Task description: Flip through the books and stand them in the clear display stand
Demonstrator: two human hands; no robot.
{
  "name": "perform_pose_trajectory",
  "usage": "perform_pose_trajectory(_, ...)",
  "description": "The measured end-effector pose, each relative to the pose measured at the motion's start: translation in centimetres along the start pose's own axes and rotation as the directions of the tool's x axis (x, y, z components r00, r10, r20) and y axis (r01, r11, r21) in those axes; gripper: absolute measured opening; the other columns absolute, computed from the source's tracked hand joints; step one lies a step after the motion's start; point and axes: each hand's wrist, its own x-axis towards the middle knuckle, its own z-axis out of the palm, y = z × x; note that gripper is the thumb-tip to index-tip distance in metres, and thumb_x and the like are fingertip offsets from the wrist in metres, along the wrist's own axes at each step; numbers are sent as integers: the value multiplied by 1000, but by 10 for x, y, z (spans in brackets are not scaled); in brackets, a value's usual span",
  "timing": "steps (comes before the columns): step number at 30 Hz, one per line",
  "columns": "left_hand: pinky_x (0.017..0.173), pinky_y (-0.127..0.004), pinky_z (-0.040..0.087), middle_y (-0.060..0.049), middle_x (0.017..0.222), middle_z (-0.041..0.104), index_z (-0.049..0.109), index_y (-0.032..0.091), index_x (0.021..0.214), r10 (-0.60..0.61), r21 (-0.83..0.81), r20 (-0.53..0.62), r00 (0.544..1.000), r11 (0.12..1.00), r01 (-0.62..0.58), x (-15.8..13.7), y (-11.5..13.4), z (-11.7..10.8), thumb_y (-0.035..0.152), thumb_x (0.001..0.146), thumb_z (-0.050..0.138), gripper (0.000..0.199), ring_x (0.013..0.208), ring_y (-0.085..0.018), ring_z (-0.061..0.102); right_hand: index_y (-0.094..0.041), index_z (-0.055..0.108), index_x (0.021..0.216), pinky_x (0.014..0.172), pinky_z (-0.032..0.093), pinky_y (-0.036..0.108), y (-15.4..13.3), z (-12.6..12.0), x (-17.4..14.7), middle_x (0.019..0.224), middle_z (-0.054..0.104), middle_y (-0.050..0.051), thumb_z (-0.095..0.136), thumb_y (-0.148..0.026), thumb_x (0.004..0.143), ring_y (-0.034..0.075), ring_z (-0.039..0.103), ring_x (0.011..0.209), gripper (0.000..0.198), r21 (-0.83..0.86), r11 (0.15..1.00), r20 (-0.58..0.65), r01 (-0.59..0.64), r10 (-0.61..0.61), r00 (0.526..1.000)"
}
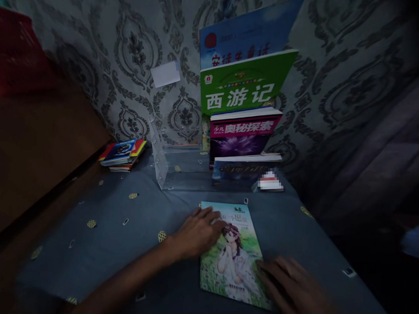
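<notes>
Green book (pixel 235 271), left fingers (pixel 210 216) spread over it, right fingers (pixel 272 268) at edge, grip unclear

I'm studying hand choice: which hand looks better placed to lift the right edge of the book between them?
Probably the right hand: it is at that edge, near the lower corner, though blurred. The left hand reaches over the book from its upper left side.

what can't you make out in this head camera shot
All in the head view:
Flat book: part of its title is covered by the left hand.
Right hand: blur leaves it unclear whether it grips the book.
Blue book: its lower cover is hidden behind the green book.
Red item: cut off by the left edge.
White patch: pixelated, so unreadable.
</notes>
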Motion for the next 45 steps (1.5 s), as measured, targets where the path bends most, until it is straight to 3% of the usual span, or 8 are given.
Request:
perform_pose_trajectory(6,120,-54,38,-19,155,48,46,15,143,-148,-55,-155,977,989,141,7,-7,32,28,101,49,44,151,-32,37,-22,44,153,104,56,44,-1,48,75,147,59,15,41,-27,103,27,60,131,51,57,996,66,70,-73,995)
perform_pose_trajectory(10,120,-51,39,-22,155,48,44,10,142,-203,-113,-186,961,976,184,5,-16,38,21,100,45,44,150,-30,39,-16,40,156,115,47,49,-1,81,100,153,52,18,39,-32,104,29,49,143,55,53,991,118,122,-128,985)
perform_pose_trajectory(13,119,-50,40,-22,153,50,46,10,140,-230,-124,-177,957,970,211,6,-19,36,22,101,42,41,149,-29,40,-14,43,154,116,45,50,10,90,104,154,52,18,41,-37,103,29,48,144,56,29,993,129,118,-121,984)
perform_pose_trajectory(20,120,-50,38,-21,156,47,45,10,142,-227,-91,-140,964,972,216,5,-16,30,23,102,39,41,150,-29,38,-9,54,146,111,49,52,42,74,87,148,56,22,39,-46,103,33,54,138,58,-98,995,103,-12,22,994)
perform_pose_trajectory(26,119,-53,39,-22,155,47,46,11,141,-217,-75,-135,967,975,209,5,-18,30,23,103,37,41,150,-30,39,-13,54,147,112,48,52,54,59,74,150,55,19,38,-49,103,33,54,138,59,-87,995,87,-58,66,994)
perform_pose_trajectory(35,119,-56,36,-22,156,46,51,10,142,-170,10,-125,977,985,173,9,-25,30,23,103,38,43,150,-32,38,-19,57,144,119,40,55,50,29,88,150,56,14,37,-39,104,29,51,141,49,168,969,238,-182,139,961)
perform_pose_trajectory(40,119,-58,35,-18,155,48,52,18,145,-37,-8,-137,990,999,36,26,-29,31,31,105,38,44,150,-31,37,-22,43,154,118,40,53,58,19,93,147,60,12,27,-44,107,26,52,140,54,332,898,272,-288,201,941)
perform_pose_trajectory(45,117,-63,35,-16,156,46,53,25,146,99,-51,-154,983,993,-108,41,-15,33,24,104,41,44,152,-34,32,-20,33,157,119,37,53,60,18,92,150,57,13,23,-47,108,25,47,144,57,399,861,287,-314,208,935)
